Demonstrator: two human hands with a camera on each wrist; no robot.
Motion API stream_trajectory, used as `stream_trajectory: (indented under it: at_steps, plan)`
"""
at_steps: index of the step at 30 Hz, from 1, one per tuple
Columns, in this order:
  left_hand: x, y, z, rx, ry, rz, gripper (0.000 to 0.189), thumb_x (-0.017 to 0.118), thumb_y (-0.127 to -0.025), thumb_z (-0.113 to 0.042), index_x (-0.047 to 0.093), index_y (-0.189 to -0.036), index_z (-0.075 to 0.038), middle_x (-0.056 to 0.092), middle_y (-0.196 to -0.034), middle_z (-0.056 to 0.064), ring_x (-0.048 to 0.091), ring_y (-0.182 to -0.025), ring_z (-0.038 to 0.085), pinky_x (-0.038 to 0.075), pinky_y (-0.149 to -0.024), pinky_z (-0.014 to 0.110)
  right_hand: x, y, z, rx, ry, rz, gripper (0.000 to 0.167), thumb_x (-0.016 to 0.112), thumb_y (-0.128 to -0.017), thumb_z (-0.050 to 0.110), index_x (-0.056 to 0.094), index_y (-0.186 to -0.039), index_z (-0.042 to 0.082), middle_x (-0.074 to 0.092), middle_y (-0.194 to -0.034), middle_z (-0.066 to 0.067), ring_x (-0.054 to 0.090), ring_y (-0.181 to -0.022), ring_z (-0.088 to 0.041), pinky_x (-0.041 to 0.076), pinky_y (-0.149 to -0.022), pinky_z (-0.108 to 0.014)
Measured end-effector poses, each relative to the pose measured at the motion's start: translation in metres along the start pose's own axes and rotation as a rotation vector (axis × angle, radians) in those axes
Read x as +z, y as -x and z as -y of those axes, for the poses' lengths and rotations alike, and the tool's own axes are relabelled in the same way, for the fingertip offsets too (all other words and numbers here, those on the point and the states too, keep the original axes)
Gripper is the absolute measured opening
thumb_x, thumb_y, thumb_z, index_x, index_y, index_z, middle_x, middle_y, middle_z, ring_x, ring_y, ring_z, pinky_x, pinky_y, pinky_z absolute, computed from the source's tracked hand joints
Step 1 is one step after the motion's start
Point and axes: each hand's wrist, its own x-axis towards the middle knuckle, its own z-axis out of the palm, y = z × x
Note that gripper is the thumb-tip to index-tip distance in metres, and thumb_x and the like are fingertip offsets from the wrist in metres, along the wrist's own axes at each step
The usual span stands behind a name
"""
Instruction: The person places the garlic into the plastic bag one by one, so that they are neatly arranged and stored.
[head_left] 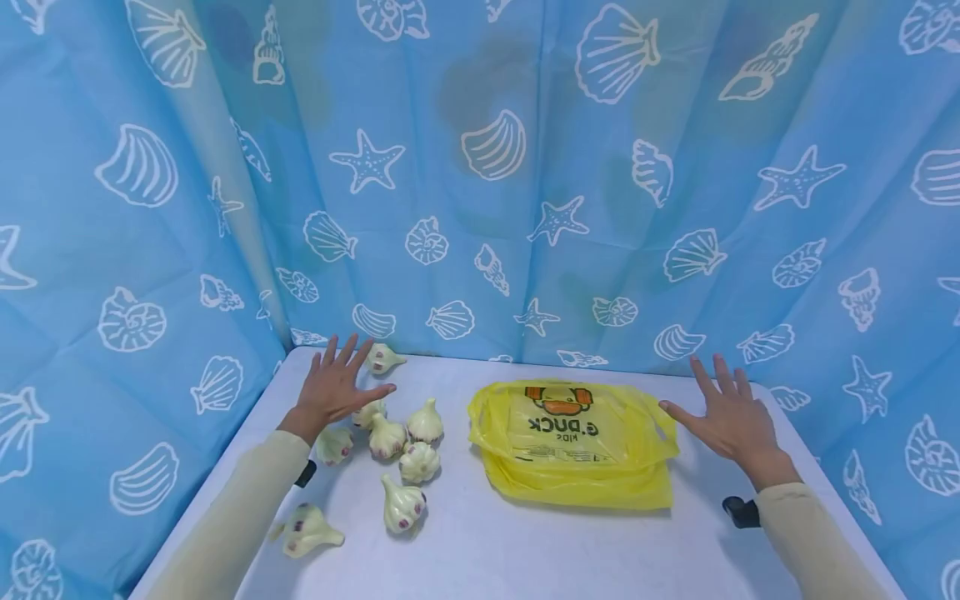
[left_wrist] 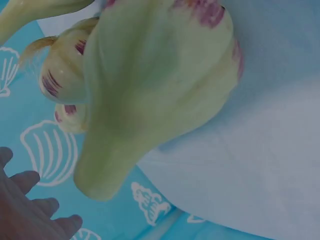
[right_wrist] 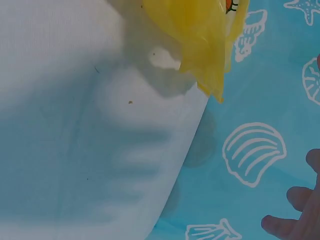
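My left hand (head_left: 333,387) is held above the garlic bulbs (head_left: 387,439) on the left of the table, its fingers spread and nothing in its grasp. In the left wrist view a garlic bulb (left_wrist: 155,75) fills the middle, apart from the fingertips (left_wrist: 70,225) at the lower left. On the right, my right hand (head_left: 731,425) hovers with spread fingers beside a yellow plastic bag (head_left: 577,487) printed with a duck. That bag (right_wrist: 200,30) lies flat on the table; only its edge shows in the right wrist view, away from the fingers (right_wrist: 300,200).
A white table (head_left: 525,550) carries the bag and several loose bulbs, including one garlic bulb (head_left: 307,532) near the front left and another garlic bulb (head_left: 382,359) by the back edge. Blue shell-patterned curtains (head_left: 450,208) hang around the back and sides.
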Motion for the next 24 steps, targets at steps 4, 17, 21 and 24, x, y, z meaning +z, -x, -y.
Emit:
stream_trajectory:
  at_steps: [4, 17, 21, 24]
  plan:
    - [-0.001, 0.0, 0.001, -0.013, 0.021, 0.018, 0.101, 0.05, -0.082, -0.077, 0.022, -0.156, -0.014, 0.015, -0.16, 0.019, 0.008, -0.145, 0.045, 0.013, -0.11, 0.067, -0.002, 0.0, 0.002, 0.03, -0.057, 0.046, 0.102, 0.045, -0.087, 0.073, 0.006, -0.157, 0.01, 0.008, -0.156, -0.031, 0.015, -0.133, -0.062, 0.025, -0.091, -0.078]
    - [-0.004, -0.011, -0.036, 0.142, 0.327, 0.101, 0.026, 0.065, -0.093, -0.019, 0.064, -0.114, -0.004, 0.061, -0.111, 0.014, 0.061, -0.091, 0.022, 0.053, -0.08, 0.039, 0.005, 0.0, 0.001, 0.408, -0.815, 0.343, 0.085, 0.047, -0.096, 0.058, 0.029, -0.144, -0.01, 0.039, -0.14, -0.034, 0.056, -0.114, -0.043, 0.055, -0.084, -0.041]
    - [0.002, -0.009, -0.05, 0.204, 0.365, 0.193, 0.027, 0.066, -0.094, -0.018, 0.063, -0.116, -0.004, 0.062, -0.111, 0.012, 0.061, -0.094, 0.021, 0.053, -0.083, 0.039, 0.019, 0.0, -0.002, 0.458, -0.946, 0.481, 0.091, 0.043, -0.095, 0.063, 0.023, -0.147, -0.009, 0.034, -0.143, -0.035, 0.055, -0.114, -0.042, 0.055, -0.085, -0.041]
    - [0.007, -0.007, -0.057, 0.214, 0.37, 0.225, 0.028, 0.065, -0.094, -0.02, 0.063, -0.118, -0.005, 0.062, -0.109, 0.007, 0.061, -0.096, 0.02, 0.053, -0.085, 0.038, 0.03, 0.0, -0.002, 0.463, -0.985, 0.528, 0.087, 0.041, -0.097, 0.061, 0.023, -0.147, -0.009, 0.034, -0.143, -0.035, 0.055, -0.113, -0.041, 0.055, -0.086, -0.041]
